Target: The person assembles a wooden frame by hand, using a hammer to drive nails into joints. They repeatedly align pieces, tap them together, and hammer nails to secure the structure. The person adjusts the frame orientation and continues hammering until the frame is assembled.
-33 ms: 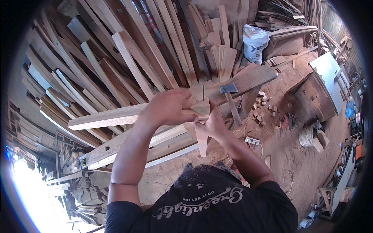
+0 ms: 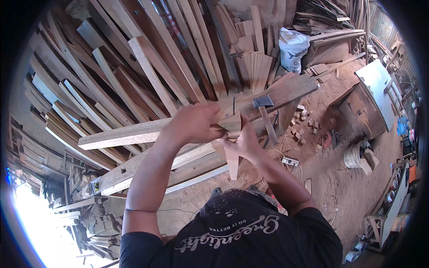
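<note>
A pale squared wooden beam (image 2: 120,136) lies slanting across the workbench (image 2: 295,89), its end between my hands. My left hand (image 2: 194,123) is closed over the top of the beam near that end, its fingertips curled down. Around the beam's end face my right hand (image 2: 246,142) is closed, thumb on the near side; its fingers are partly hidden behind the wood. A thin dark upright rod (image 2: 233,106) stands just behind the beam's end. Below the hands hangs a tapered wooden piece (image 2: 232,165). Right of them rests a hatchet-like tool with a dark head (image 2: 262,102).
Many long boards (image 2: 152,67) lean at the back left. A white sack (image 2: 293,49) stands behind the bench. Small wood blocks (image 2: 304,127), a power strip (image 2: 289,162) with cable and a bucket (image 2: 355,156) holding wood pieces are on the ground at the right.
My left hand's fingers have shifted slightly at the beam's end, and a little more of the end shows. The beam and right hand stay practically in place.
</note>
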The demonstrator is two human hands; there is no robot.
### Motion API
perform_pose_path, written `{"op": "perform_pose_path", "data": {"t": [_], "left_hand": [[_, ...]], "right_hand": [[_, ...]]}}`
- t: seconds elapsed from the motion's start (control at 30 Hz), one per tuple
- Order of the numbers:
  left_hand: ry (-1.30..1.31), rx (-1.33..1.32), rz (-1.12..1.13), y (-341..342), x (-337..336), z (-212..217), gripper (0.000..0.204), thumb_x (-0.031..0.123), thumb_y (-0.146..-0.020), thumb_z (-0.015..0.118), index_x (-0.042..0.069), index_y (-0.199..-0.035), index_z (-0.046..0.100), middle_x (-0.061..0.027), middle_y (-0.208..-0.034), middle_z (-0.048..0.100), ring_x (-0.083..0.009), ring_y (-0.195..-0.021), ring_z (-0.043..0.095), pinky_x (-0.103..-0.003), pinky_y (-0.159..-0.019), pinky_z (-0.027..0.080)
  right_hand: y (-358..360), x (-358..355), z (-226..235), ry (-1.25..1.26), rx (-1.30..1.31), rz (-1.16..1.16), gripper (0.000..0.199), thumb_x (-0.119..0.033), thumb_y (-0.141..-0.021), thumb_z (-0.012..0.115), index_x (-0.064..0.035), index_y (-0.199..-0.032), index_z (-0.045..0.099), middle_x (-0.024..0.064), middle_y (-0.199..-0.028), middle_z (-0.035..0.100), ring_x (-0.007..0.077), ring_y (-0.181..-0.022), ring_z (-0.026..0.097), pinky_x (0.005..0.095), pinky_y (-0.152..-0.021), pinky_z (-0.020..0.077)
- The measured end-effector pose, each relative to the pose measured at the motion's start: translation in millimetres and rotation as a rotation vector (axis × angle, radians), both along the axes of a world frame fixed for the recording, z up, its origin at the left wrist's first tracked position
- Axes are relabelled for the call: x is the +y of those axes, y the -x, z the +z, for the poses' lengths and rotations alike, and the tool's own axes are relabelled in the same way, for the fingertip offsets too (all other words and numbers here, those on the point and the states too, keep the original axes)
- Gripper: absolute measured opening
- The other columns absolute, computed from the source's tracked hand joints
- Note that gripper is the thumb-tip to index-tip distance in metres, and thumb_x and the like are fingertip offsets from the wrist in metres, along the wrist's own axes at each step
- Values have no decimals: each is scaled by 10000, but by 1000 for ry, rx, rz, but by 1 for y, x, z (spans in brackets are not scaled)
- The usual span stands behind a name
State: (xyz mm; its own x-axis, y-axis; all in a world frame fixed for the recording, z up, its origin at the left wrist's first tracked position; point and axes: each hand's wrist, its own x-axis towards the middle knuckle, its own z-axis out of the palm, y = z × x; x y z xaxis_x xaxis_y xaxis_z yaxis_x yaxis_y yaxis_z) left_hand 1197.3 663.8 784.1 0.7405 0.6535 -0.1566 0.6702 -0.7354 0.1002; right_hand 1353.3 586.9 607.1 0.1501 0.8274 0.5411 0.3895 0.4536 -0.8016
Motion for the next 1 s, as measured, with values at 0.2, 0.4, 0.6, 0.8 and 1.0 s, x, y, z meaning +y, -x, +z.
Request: {"op": "perform_pose_path", "data": {"t": [0.2,0.4,0.6,0.8,1.0], "left_hand": [[-6,152,41,0,2,0,752,612,-832,787,113,-1355,582,-206,-1019,738,-417,-1001,714,-533,-923,544],[-73,100,-25,7,-1,-4,779,625,-839,781,71,-1349,582,-215,-995,733,-425,-986,714,-530,-913,559],[-67,106,30,21,2,-5,765,622,-819,799,70,-1312,602,-212,-999,736,-424,-994,717,-518,-903,571],[-44,67,11,21,8,-2,738,589,-795,824,91,-1298,614,-209,-1036,745,-420,-1017,715,-526,-909,569],[-52,94,-15,16,16,-12,640,555,-806,820,85,-1195,628,-181,-1029,746,-409,-1025,713,-512,-890,574]], "right_hand": [[-82,8,-39,210,-494,-239,784,-433,-864,816,4,-1440,513,205,-1376,616,401,-1276,593,479,-1109,452],[-148,37,-158,944,-540,-411,647,-452,-973,710,34,-1375,567,215,-1183,707,335,-1032,702,427,-912,564],[-128,34,-74,1065,313,-173,354,-294,-984,735,11,-1134,639,60,-884,650,110,-699,625,301,-590,520],[-124,-42,13,479,326,-73,531,-297,-1087,583,-24,-1509,409,65,-853,650,131,-619,591,323,-553,514],[-92,-47,210,327,155,-110,427,-383,-1103,559,-39,-1355,570,21,-771,594,101,-549,567,258,-497,474]]}}
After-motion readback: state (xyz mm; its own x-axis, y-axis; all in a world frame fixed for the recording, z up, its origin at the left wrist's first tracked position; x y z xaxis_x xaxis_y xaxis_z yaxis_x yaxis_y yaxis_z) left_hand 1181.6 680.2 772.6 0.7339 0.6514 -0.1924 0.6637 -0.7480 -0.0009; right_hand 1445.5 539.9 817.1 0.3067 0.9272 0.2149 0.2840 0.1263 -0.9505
